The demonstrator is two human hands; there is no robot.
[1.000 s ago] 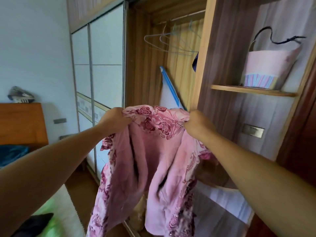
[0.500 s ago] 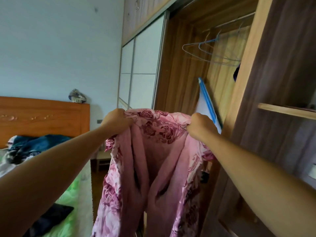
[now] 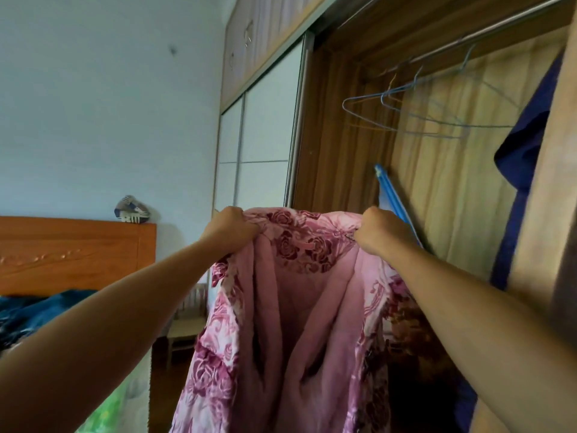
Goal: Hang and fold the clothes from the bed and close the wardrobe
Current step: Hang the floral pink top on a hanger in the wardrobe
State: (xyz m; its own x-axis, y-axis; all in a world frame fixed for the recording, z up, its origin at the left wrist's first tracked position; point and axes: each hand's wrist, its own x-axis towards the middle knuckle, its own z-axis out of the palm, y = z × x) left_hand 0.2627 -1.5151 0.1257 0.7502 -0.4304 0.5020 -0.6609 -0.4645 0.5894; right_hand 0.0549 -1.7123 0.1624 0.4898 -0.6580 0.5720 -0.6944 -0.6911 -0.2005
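Striped sneaker (image 3: pixel 132 209) against wall (image 3: pixel 93 104); blue rod (image 3: pixel 391 192) leaning; wooden stool (image 3: pixel 184 330).

Soft, even daylight; source out of frame. Wall (image 3: pixel 93 104) bright, bluish cast, no glare. Wardrobe (image 3: pixel 340 157) interior dimmer; bottom right part near black. Pink garment (image 3: pixel 299 307) lit from front, deep folds shaded. Faint sheen on metal edge of sliding door (image 3: pixel 265 129). Hangers (image 3: pixel 421 110) thin, slightly smeared. Wide-angle bend: door lines lean, rail (image 3: pixel 468 37) slants; forearms (image 3: pixel 93 339) swollen at bottom corners. Wood panel (image 3: pixel 562 214) at right edge blurred.
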